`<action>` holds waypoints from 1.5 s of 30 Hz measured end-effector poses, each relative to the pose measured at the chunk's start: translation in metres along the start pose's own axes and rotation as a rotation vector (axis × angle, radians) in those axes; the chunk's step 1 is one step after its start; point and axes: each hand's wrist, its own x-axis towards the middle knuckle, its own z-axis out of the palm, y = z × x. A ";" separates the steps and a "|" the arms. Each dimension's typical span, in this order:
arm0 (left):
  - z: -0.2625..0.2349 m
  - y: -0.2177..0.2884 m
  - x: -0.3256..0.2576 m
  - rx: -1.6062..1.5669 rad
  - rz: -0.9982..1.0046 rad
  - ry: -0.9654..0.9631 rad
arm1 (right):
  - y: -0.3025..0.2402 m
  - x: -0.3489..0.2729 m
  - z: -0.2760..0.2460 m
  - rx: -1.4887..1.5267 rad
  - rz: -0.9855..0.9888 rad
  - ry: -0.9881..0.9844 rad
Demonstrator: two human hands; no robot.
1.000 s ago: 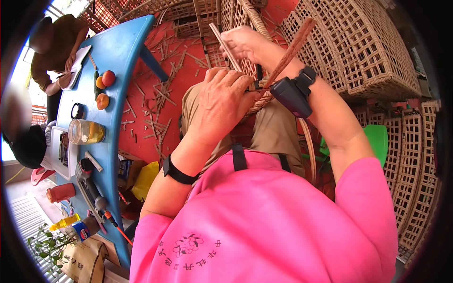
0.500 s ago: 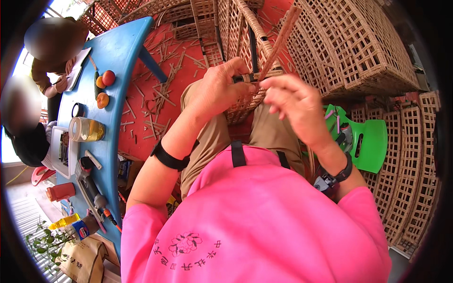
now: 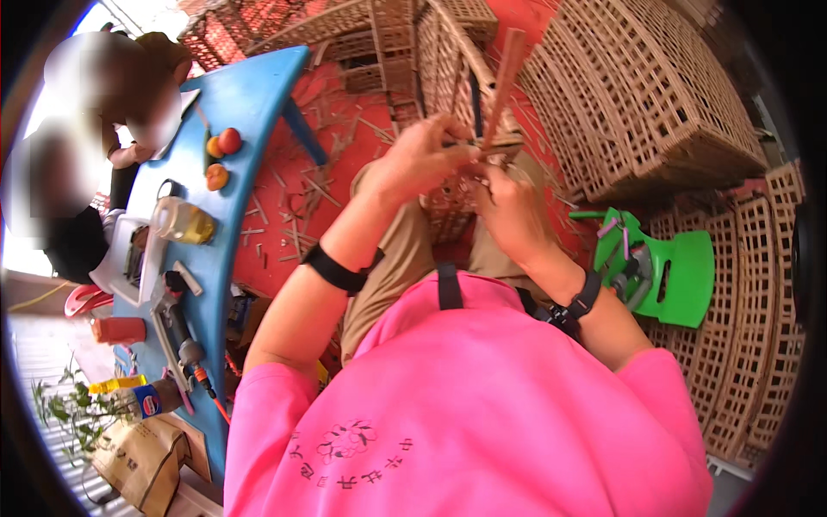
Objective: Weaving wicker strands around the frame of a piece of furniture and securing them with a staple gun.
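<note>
A woven cane basket frame stands between my knees, tilted toward me. My left hand grips its near rim, fingers closed on the weave. My right hand sits just below and right of it, closed on a flat brown cane strip that rises up and away from the rim. Both wrists wear black bands. My pink shirt hides my lap and the basket's lower part.
A blue table at left carries round fruit, a glass jar and hand tools. Two people sit beyond it. Cane scraps litter the red floor. Woven crates stack at right beside a green stool.
My right hand has come down from the raised strip to the basket rim, close under my left hand. The cane strip now stands more upright.
</note>
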 end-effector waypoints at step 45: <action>0.017 0.016 -0.013 0.127 0.110 0.109 | 0.010 0.000 -0.024 0.280 0.007 -0.082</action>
